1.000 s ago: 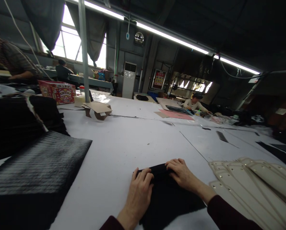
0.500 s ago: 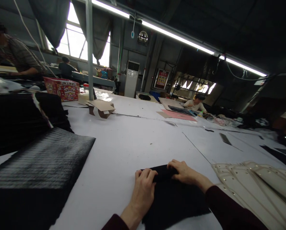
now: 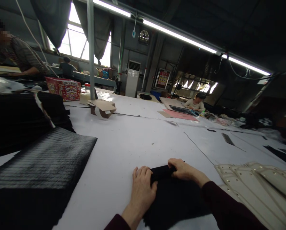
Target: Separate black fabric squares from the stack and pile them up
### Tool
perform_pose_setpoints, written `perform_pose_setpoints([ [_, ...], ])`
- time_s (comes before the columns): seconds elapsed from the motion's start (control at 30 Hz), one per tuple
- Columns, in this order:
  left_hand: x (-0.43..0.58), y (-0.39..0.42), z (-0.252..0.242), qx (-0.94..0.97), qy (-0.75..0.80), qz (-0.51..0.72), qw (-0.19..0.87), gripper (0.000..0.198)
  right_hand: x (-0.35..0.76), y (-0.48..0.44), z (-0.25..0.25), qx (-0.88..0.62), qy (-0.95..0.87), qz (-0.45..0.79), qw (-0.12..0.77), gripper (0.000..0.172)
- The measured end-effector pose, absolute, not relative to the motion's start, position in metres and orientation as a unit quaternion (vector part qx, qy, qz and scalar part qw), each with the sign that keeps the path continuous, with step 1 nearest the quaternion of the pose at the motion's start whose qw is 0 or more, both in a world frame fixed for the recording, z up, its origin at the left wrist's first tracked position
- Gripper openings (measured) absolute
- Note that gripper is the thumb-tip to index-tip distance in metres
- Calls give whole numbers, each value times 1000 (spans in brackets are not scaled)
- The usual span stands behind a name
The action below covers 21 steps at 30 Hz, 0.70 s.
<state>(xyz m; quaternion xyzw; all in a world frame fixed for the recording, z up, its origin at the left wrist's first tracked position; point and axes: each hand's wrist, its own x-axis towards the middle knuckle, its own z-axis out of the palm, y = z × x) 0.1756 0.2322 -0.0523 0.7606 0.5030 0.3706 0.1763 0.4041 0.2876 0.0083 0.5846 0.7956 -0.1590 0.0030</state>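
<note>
A piece of black fabric (image 3: pixel 176 201) lies on the white table in front of me, its far edge folded or rolled over into a thick band. My left hand (image 3: pixel 143 188) is closed on the left end of that band, thumb on the near side and fingers over the top. At the right end, my right hand (image 3: pixel 181 169) pinches the same band with its fingers curled round it. The fabric's near part spreads flat towards me, partly under my right sleeve.
A larger black fabric sheet (image 3: pixel 49 159) and a dark fabric stack (image 3: pixel 20 121) occupy the left. Cream pieces with metal eyelets (image 3: pixel 250 188) fan out at right. Farther off are a cardboard piece (image 3: pixel 102 107), a red patterned box (image 3: pixel 66 89), a post (image 3: pixel 91 51) and other people working.
My left hand has shifted slightly left and its fingers have straightened a little on the band. The right hand still holds its end. The view has moved slightly.
</note>
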Motion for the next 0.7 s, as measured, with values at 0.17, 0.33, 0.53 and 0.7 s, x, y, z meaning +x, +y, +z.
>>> perform_pose_setpoints([
  [0.17, 174, 232, -50, 759, 491, 387, 182, 42, 406, 269, 13, 592, 791, -153, -17, 36],
  [0.33, 173, 235, -48, 736, 526, 359, 232, 40, 402, 279, 24, 589, 788, -176, 21, 34],
  [0.53, 169, 242, -45, 708, 572, 328, 254, 17, 392, 301, 17, 593, 780, -186, 70, 30],
  [0.7, 166, 248, -49, 719, 558, 339, 239, 15, 396, 301, 18, 592, 782, -184, 65, 26],
])
